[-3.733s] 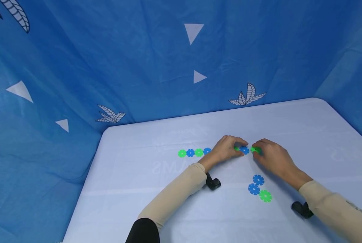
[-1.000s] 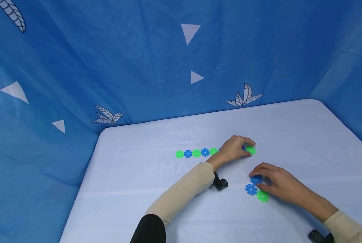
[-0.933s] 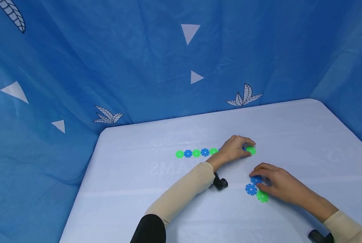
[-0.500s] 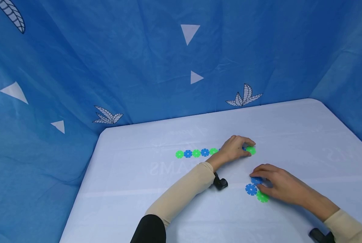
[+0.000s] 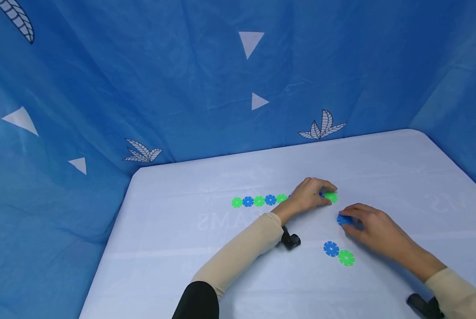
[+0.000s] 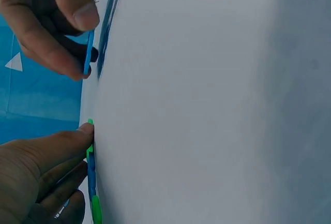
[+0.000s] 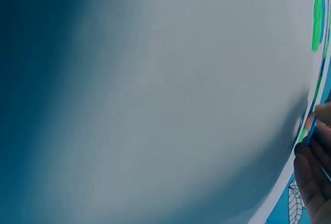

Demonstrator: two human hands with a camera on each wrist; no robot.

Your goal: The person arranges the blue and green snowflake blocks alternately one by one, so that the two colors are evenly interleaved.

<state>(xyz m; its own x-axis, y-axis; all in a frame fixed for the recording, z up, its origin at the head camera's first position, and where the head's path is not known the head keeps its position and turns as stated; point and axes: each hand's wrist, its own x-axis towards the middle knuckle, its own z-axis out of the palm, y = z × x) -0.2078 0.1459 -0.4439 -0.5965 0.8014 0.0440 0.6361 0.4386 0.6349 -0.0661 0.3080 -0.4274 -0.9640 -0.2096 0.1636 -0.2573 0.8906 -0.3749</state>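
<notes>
A row of interlocking notched plastic discs (image 5: 259, 201), green and blue by turns, lies across the white table. My left hand (image 5: 305, 195) covers part of the row and pinches the green disc (image 5: 332, 197) at its right end between thumb and fingertips. Between the thumb and fingers of my right hand (image 5: 381, 230) is a loose blue disc (image 5: 343, 219), held just right of and nearer than the row's end. The left wrist view shows this blue disc (image 6: 89, 53) edge-on, above the table. A second loose blue disc (image 5: 331, 249) and a green disc (image 5: 346, 258) lie below it, close together.
The white table (image 5: 174, 266) reaches back to a blue curtain (image 5: 206, 88) with white triangles and leaf prints. Black wrist-camera mounts sit at the left wrist (image 5: 290, 240) and right wrist (image 5: 423, 305), low over the table.
My right hand has picked up one blue disc from the loose ones and moved it away toward the row. Earlier, it brought the green disc to the row's end; my left hand shifted right.
</notes>
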